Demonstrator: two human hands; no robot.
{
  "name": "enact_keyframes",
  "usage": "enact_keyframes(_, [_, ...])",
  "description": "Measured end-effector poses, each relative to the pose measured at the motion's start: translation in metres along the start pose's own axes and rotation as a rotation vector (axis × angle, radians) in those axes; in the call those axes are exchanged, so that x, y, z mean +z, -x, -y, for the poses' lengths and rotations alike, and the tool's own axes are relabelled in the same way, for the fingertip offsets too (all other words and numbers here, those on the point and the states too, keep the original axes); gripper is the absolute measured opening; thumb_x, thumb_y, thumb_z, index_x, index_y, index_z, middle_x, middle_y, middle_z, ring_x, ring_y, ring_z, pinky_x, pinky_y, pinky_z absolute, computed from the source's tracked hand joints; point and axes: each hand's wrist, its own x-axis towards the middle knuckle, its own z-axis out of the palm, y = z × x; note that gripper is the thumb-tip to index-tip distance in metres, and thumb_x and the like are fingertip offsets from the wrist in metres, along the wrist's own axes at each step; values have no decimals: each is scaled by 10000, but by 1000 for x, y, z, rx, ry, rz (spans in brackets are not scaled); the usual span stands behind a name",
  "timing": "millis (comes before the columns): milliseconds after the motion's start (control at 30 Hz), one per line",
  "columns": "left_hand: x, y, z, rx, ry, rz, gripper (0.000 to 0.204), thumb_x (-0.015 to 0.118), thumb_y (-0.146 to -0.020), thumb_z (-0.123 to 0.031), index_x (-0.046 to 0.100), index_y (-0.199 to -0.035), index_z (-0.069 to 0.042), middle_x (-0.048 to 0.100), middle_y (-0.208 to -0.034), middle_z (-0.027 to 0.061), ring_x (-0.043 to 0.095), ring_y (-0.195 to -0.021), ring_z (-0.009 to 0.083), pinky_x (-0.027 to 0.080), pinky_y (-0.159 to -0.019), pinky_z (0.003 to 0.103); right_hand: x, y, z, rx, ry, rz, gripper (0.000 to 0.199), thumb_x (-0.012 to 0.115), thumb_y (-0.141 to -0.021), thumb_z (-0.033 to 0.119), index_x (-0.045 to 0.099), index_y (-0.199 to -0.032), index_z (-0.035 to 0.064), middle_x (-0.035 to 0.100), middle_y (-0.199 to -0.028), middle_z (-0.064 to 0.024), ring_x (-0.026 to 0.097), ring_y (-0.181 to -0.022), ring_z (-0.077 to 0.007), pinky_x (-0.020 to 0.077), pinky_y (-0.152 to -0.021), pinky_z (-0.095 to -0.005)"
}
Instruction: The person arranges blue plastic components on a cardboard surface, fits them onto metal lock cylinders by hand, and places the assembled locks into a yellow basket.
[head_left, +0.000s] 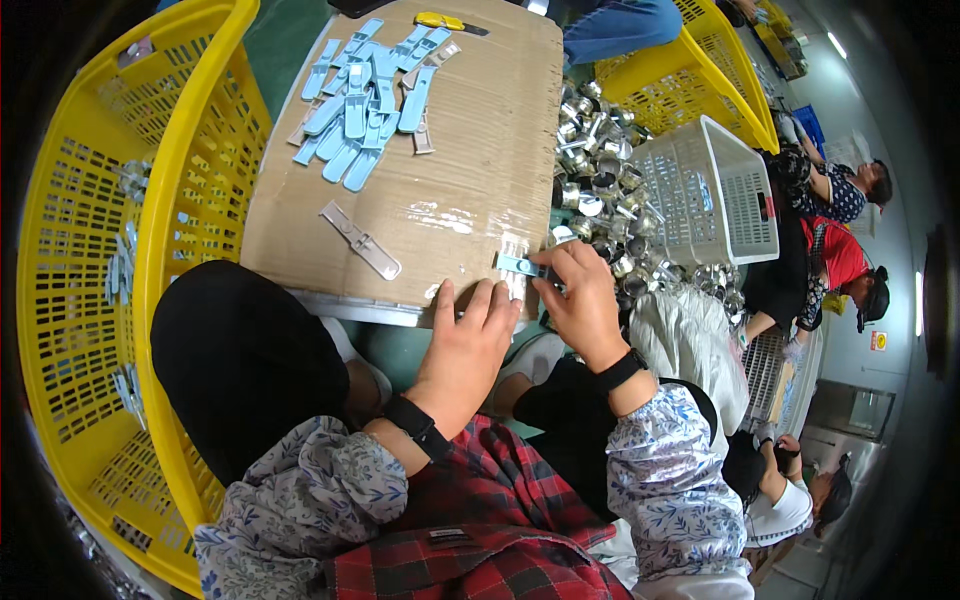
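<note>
A light-blue plastic handle piece (513,264) lies at the near right corner of the cardboard-topped work surface (470,180). My right hand (585,305) is closed on its right end between thumb and fingers. My left hand (468,335) rests on the near edge of the cardboard, fingers stretched out and holding nothing. Left of it, a beige handle piece (361,241) lies alone. Farther back is a heap of light-blue handle pieces (357,100), with a few beige ones among them. Behind the heap lies a yellow utility knife (450,22).
A tall yellow crate (195,200) stands at my left with light-blue pieces inside. Shiny metal cups (610,190) are piled on the right, beside a white crate (735,190). Another yellow crate (690,75) is behind. Several people work farther right; a white sack (690,345) lies nearby.
</note>
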Motion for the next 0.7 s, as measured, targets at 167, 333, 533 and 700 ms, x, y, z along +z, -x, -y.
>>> enact_keyframes(167, [-1,0,-1,2,-1,6,474,531,-885,-225,567,-1346,-122,506,-1380,81,414,-1329,249,310,-1101,581,1,-1,0,-16,33,0,258,717,-730,46,679,-981,84,585,-893,-90,577,-885,-312,436,-773,-414])
enact_keyframes(333, [-1,0,-1,6,-10,7,470,529,-886,-227,571,-1342,-123,505,-1380,80,414,-1325,252,302,-1107,582,3,-1,2,-67,81,-16,249,714,-715,46,675,-959,78,562,-853,-85,570,-869,-302,435,-756,-410])
enact_keyframes(533, [3,2,-2,-3,-25,-20,467,518,-894,-232,571,-1346,-127,507,-1377,77,403,-1330,249,293,-1106,580,8,2,0,-107,116,-53,247,705,-716,47,665,-957,75,555,-851,-81,569,-880,-299,437,-757,-408])
enact_keyframes(700, [9,5,1,10,-78,-77,454,516,-902,-246,577,-1339,-139,518,-1363,64,413,-1312,237,291,-1098,569,3,-2,11,-156,174,-38,295,707,-717,69,657,-1008,77,582,-900,-86,572,-902,-303,435,-785,-409])
